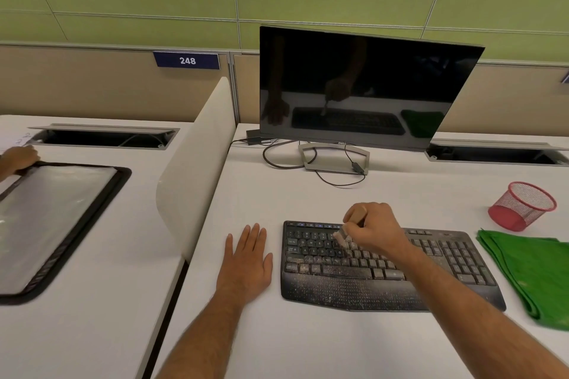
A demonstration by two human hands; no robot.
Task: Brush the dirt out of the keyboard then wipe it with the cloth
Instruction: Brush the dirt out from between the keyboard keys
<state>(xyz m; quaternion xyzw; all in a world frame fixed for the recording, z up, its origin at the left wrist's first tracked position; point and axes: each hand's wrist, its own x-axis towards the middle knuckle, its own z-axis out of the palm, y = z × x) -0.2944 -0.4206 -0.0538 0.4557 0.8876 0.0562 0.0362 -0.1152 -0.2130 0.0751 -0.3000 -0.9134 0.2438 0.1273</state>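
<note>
While the left hand [246, 258] lies flat on the white desk [308, 341] just left of the keyboard [385, 268], fingers straight and close together, the right hand [374, 229] grips a small wooden-handled brush [349, 226], fingers curled round the handle, pale bristles touching the upper-left key rows. The keyboard is black, with pale dirt speckled over its palm rest and keys; key legends are too blurred to read. A folded green cloth [529, 274] lies just right of it, a red mesh cup [523, 204] beyond. Farther back, the dark monitor [366, 86] reads "DELL" on its lower bezel. A blue partition label [187, 60] reads "248".
</note>
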